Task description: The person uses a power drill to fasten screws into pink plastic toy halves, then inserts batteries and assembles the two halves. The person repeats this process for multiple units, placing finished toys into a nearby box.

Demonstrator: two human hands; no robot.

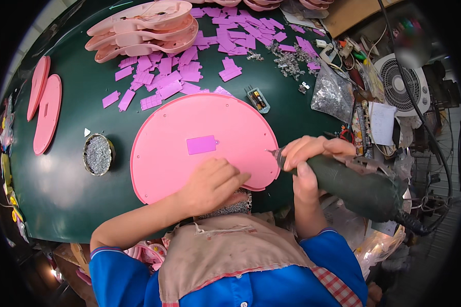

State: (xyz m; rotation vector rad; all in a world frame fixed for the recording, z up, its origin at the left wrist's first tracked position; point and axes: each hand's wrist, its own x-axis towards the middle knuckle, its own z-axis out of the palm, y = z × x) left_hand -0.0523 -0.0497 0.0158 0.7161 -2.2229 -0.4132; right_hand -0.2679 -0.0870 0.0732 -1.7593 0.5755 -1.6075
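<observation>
A large rounded pink plastic panel point(205, 120) with small holes round its rim lies in front of me on the dark green table. Set in its middle is a small purple plastic cover point(202, 145) with a tab on one side. My right hand point(312, 158) is wrapped round a dark corded electric screwdriver point(353, 187), its tip pointing left over the panel's right edge. Over the panel's near edge, my left hand point(215, 187) has its fingers curled together; what they hold, if anything, is hidden. Just below it, a container of small metal screws point(235, 205) shows partly.
A bowl of screws point(98, 155) stands at left, near two pink oval parts point(48, 113). Pink shells point(143, 33) are stacked at the back beside scattered purple covers point(169, 82). Farther right lie a small tray point(258, 101), a bag of metal pieces point(333, 94) and a fan point(400, 84).
</observation>
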